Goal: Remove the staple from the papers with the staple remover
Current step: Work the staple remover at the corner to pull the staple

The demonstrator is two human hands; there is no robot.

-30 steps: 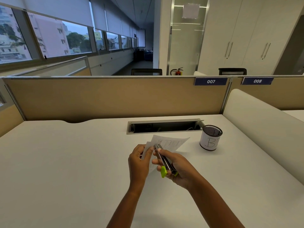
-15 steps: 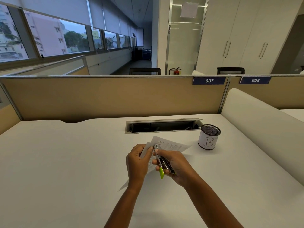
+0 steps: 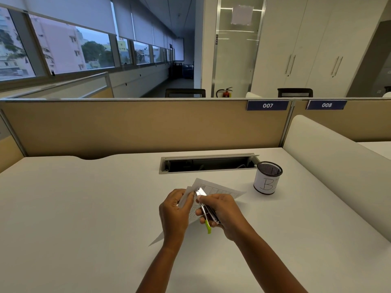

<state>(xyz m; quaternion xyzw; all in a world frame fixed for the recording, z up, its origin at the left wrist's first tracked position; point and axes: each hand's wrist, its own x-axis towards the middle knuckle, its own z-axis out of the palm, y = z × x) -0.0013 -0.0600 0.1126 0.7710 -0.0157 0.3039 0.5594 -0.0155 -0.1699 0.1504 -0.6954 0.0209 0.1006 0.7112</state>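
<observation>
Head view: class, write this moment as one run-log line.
left hand: pinches white printed papers; right hand: grips silver staple remover with green tab, tip at papers' corner; staple: not discernible

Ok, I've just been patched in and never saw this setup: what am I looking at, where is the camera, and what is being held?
There is no machine: these are a person's two bare hands. The view comes from a camera worn on the head, looking forward and down. The left hand pinches a corner of the papers over the white desk. The right hand grips the staple remover, its metal tip at that corner, green end towards the wrist. The staple is too small to see. A mesh cup marked B stands to the right; an open cable slot lies further back.
</observation>
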